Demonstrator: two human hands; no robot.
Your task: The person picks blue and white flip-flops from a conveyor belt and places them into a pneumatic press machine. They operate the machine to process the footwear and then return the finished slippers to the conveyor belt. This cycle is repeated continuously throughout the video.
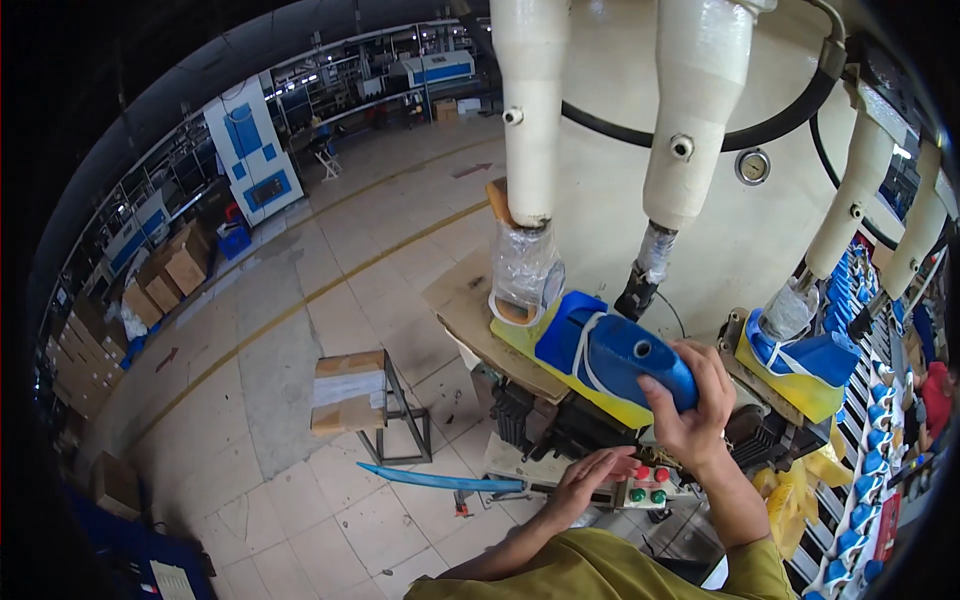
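My right hand point(695, 405) is wrapped round one end of a blue shoe last point(625, 360), its thumb pressed on the top near a round hole. A white strip runs round the last, which lies on the yellow pad point(610, 405) of a press station. Above the far end of the pad hangs a white press cylinder point(532, 120), its foot wrapped in clear film. My left hand point(595, 477) has its fingers stretched out and holds nothing. Its fingertips are beside a control box point(650, 486) with red and green buttons; I cannot tell whether they touch.
A second press cylinder point(690, 140) comes down behind the last. To the right, another blue shoe point(810, 355) sits on a yellow pad, near a rack of blue and white shoes point(870, 470). A cardboard-topped stool point(350, 392) and a blue strip point(430, 480) are at left.
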